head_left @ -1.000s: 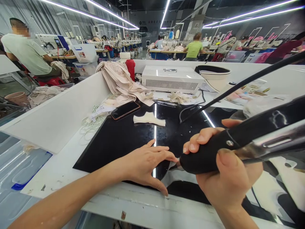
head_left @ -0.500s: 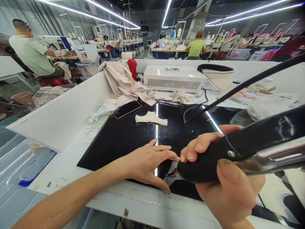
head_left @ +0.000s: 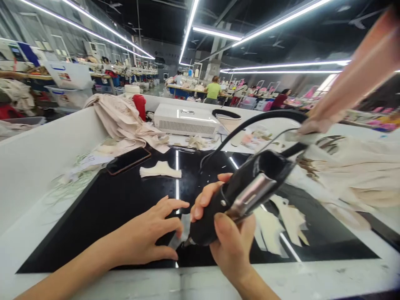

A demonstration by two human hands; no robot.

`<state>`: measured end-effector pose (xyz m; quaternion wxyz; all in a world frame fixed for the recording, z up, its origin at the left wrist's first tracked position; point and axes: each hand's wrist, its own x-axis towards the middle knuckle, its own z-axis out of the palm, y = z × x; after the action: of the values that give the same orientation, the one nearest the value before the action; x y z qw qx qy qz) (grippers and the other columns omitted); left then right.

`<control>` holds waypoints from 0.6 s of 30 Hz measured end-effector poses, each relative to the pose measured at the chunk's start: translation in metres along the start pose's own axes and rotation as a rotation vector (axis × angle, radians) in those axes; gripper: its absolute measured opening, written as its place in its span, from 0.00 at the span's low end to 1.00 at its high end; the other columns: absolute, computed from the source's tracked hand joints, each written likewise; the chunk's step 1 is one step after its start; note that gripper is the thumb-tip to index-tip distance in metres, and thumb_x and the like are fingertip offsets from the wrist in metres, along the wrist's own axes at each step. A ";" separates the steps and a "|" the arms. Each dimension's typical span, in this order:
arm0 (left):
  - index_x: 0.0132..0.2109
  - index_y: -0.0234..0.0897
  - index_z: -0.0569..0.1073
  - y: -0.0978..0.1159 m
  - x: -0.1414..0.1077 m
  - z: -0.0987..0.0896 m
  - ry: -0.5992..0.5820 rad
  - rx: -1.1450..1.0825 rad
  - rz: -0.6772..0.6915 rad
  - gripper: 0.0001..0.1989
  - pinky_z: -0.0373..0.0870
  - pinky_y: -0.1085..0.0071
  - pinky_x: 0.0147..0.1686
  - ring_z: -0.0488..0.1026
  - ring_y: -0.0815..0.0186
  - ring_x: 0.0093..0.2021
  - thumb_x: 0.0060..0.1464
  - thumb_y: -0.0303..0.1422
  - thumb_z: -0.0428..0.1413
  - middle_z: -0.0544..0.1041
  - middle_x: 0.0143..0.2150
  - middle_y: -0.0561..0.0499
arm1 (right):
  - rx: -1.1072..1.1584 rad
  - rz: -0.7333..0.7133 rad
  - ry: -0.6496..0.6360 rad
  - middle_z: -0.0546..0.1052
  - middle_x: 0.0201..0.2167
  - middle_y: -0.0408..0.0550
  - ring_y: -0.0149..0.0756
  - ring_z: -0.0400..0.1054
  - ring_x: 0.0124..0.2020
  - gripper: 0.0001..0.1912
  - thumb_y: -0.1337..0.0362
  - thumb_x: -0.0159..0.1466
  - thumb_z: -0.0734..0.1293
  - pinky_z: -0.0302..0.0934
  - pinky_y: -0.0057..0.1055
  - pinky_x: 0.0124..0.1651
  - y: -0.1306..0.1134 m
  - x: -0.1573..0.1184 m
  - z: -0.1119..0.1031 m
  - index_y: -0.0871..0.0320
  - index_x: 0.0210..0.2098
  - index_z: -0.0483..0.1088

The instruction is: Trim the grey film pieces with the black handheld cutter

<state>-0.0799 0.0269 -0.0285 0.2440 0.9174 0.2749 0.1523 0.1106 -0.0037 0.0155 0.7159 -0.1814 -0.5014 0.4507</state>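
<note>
Black corded tool [head_left: 237, 196] gripped by right hand [head_left: 231, 246]; left hand [head_left: 150, 233] presses dark mat [head_left: 103, 208].

Phone [head_left: 128, 160] left of fabric piece [head_left: 160, 170] on the mat [head_left: 103, 208]; box [head_left: 185, 120] behind

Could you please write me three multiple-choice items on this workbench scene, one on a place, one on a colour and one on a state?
1. Where does the phone lie?
A. at the black mat's far left corner
B. on the white box
C. under the right hand

2. What colour is the bottle beyond the heap of cloth?
A. green
B. red
C. blue

3. What is the right hand doing?
A. lying flat and open
B. gripping a black corded tool
C. holding scissors

Key: 1 A, it rests on the mat edge; 2 B, it is plainly red; 3 B, its fingers wrap the tool, while the left hand lies flat.
</note>
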 end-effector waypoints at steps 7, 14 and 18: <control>0.41 0.46 0.78 -0.016 -0.004 -0.008 0.010 0.134 0.076 0.05 0.53 0.46 0.73 0.62 0.56 0.72 0.66 0.30 0.58 0.68 0.70 0.52 | -0.029 0.017 0.020 0.75 0.36 0.39 0.27 0.70 0.29 0.19 0.57 0.66 0.74 0.66 0.26 0.29 -0.001 0.002 -0.012 0.45 0.54 0.68; 0.50 0.51 0.78 -0.040 -0.009 -0.007 0.245 0.395 0.052 0.14 0.57 0.39 0.70 0.64 0.54 0.70 0.70 0.29 0.50 0.70 0.68 0.53 | -0.072 0.012 0.044 0.74 0.36 0.39 0.26 0.69 0.27 0.17 0.57 0.67 0.74 0.64 0.25 0.27 -0.003 0.007 -0.015 0.46 0.51 0.68; 0.54 0.46 0.76 -0.036 -0.007 -0.002 0.312 0.354 0.017 0.15 0.70 0.51 0.64 0.73 0.59 0.60 0.72 0.28 0.47 0.76 0.59 0.48 | -0.114 -0.015 0.067 0.75 0.36 0.38 0.26 0.69 0.26 0.16 0.56 0.66 0.74 0.67 0.26 0.28 -0.003 0.010 -0.018 0.46 0.51 0.68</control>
<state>-0.1021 0.0499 -0.0472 0.0327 0.9136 0.3238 0.2438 0.1285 0.0064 0.0154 0.7241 -0.2332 -0.5035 0.4095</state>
